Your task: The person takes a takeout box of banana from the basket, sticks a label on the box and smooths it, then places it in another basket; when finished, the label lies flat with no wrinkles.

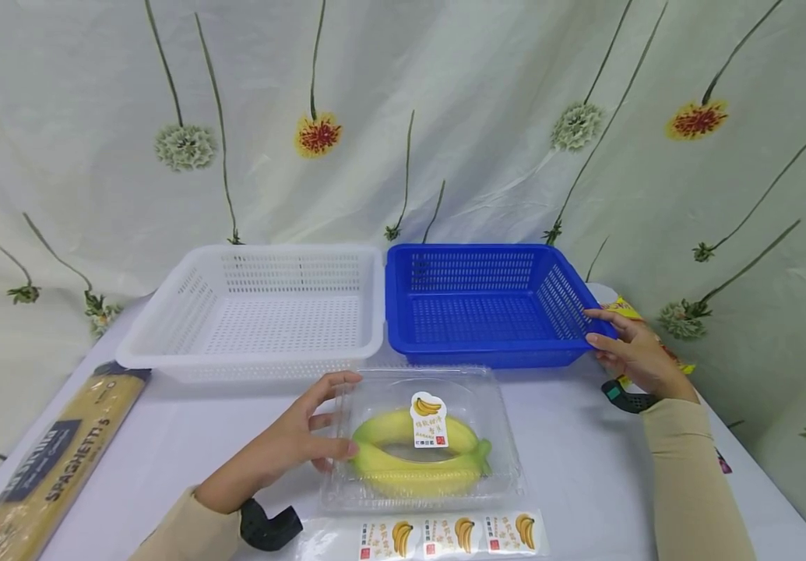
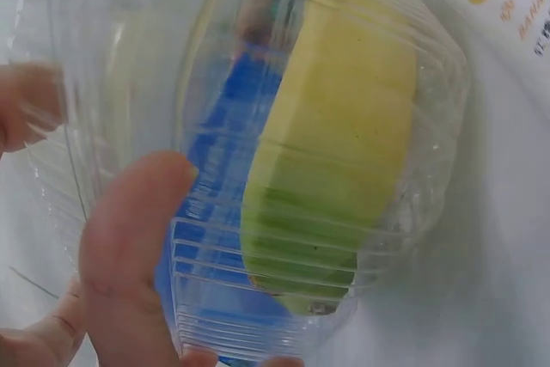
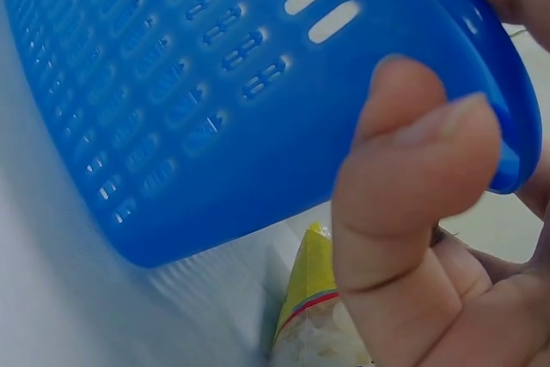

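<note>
A clear plastic clamshell box (image 1: pixel 508 460) with two yellow-green bananas (image 1: pixel 417 477) inside sits at the front middle of the table. On its lid is a banana sticker (image 1: pixel 430 421). My left hand (image 1: pixel 293 436) grips the box's left side, thumb nearer me and fingers toward the back; the left wrist view shows the thumb against the plastic. With my right hand (image 1: pixel 634 354) I hold the front right corner of the blue basket (image 1: pixel 487 357). In the right wrist view, curled fingers (image 3: pixel 412 178) are close under the basket's rim.
A white basket (image 1: pixel 255 362) stands left of the blue one. Along the left edge lies a spaghetti pack (image 1: pixel 59 460). A strip of banana stickers (image 1: pixel 445 536) is in front of the box. Behind my right hand sits a yellow snack bag (image 1: pixel 623 308).
</note>
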Motion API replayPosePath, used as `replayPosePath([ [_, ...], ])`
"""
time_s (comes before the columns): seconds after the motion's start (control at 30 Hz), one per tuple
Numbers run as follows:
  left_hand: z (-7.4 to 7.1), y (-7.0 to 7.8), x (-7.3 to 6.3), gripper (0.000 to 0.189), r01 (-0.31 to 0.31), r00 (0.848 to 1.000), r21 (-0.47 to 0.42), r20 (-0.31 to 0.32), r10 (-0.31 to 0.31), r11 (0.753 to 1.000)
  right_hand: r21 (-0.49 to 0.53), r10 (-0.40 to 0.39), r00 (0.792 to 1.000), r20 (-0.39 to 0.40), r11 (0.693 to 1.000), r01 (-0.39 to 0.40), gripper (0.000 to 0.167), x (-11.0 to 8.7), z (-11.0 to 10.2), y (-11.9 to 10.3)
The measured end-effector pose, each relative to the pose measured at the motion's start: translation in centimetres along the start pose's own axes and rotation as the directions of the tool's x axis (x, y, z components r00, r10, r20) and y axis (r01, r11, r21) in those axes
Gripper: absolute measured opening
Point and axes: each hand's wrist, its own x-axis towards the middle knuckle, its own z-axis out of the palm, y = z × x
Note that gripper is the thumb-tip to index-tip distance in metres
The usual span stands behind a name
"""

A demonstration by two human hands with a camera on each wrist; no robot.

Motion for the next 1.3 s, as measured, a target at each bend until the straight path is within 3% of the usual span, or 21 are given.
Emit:
replayPosePath([
  [0.27, 0.1, 1.8, -1.3, 0.094, -0.020, 1.000, -0.023, 0.021, 0.021, 1.000, -0.030, -0.012, 1.000, -0.008, 0.999, 0.012, 0.032, 0.2, 0.0, 0.3],
  [0.6, 0.0, 4.0, -2.2, 0.094, -0.055, 0.998, -0.014, 0.015, 0.055, 0.998, 0.031, 0.011, 1.000, -0.010, 0.999, -0.011, 0.033, 0.3, 0.1, 0.3],
  [1.03, -0.7, 7.9, -0.5, 0.096, -0.090, 0.996, 0.066, -0.009, 0.091, 0.994, 0.066, -0.002, 1.000, 0.002, 0.998, 0.001, 0.033, 0.1, -0.1, 0.5],
  [1.3, -1.1, 10.1, 1.3, 0.096, -0.112, 0.993, 0.045, -0.038, 0.114, 0.993, 0.070, 0.009, 1.000, -0.008, 0.998, -0.008, 0.033, 0.2, -0.1, 0.6],
])
